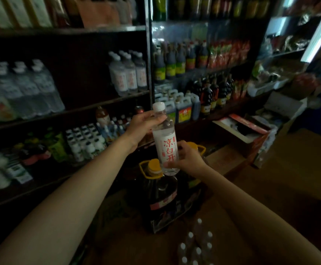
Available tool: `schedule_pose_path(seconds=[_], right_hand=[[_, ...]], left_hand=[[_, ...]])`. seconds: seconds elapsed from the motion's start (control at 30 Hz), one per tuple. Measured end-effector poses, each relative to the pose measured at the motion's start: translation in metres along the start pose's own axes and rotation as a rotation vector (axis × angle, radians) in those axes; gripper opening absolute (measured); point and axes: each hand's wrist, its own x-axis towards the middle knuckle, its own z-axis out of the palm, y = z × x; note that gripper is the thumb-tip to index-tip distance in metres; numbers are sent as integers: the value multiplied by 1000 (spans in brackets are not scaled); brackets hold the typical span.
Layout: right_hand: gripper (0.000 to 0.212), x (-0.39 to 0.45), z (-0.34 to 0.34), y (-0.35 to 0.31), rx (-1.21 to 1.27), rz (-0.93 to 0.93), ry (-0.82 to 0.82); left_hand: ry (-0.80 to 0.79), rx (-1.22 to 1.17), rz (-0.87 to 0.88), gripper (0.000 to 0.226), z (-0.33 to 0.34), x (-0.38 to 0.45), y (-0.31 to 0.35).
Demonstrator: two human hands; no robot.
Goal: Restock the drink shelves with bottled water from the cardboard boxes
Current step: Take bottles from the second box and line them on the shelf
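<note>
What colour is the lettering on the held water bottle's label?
Red, on a white label; clearest in the head view.

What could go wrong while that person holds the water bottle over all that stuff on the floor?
1. Both the left hand and the right hand grip one water bottle; a slip during a handover could drop it onto the oil jugs right below.
2. The matching bottles on the shelf stand close together, so pushing another in might topple some.
3. The open box of bottles sits at the person's feet, possibly a tripping hazard in this dim light.
</note>
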Motion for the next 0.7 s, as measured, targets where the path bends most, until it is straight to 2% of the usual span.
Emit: schedule_pose_path(seconds=[0.27,0.4,0.7], right_hand=[[71,66,64,-62,-11,-87,64],[61,113,90,-88,-23,-128,77],[70,219,138,-122,-26,-148,141]], left_hand=[[27,36,13,13,-92,29,28],[30,100,33,22,-143,59,36],[70,144,77,14,-229,141,42]])
